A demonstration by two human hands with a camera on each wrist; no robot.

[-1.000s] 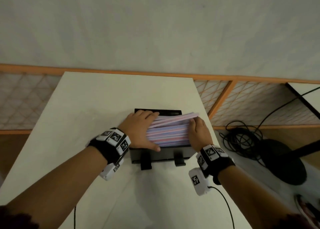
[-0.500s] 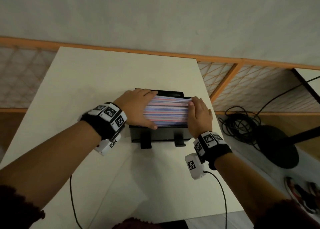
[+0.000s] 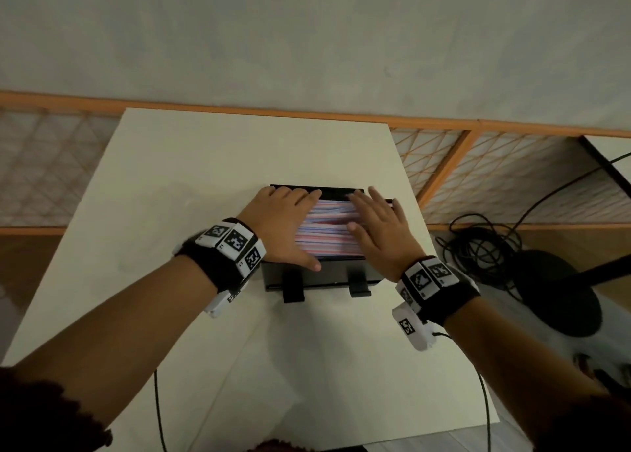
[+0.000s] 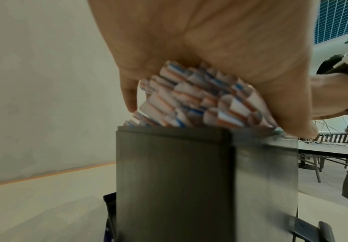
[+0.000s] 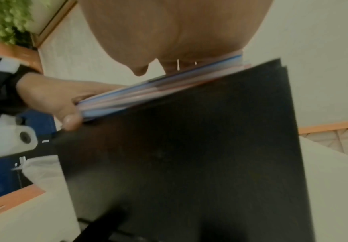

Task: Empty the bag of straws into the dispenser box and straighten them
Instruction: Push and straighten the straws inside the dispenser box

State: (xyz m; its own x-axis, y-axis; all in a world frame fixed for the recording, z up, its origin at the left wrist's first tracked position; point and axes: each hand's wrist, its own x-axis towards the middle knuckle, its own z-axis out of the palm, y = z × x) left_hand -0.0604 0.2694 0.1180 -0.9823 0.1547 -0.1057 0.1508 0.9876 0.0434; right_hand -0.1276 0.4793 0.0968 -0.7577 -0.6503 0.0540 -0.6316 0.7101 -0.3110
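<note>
A black dispenser box (image 3: 324,275) stands on the white table (image 3: 205,178), filled to the rim with pink, blue and white striped straws (image 3: 324,233). My left hand (image 3: 283,226) cups the left end of the stack, with its fingers over the back and its thumb along the front. In the left wrist view the straw ends (image 4: 200,101) butt against the palm (image 4: 210,41) above the box wall (image 4: 173,180). My right hand (image 3: 379,236) lies flat on the right half of the stack with straight, spread fingers. From the right wrist, the straws (image 5: 148,91) show just above the box (image 5: 189,147).
The box stands near the table's right edge. Beyond that edge, black cables (image 3: 485,243) and a round black stand base (image 3: 560,291) lie on the floor. An orange rail (image 3: 239,108) runs behind the table. Thin wrist cables (image 3: 157,410) trail toward me.
My right hand has moved from the right end of the stack onto its top and flattened. The straws that stuck out at the right now lie level. My left hand has kept its hold.
</note>
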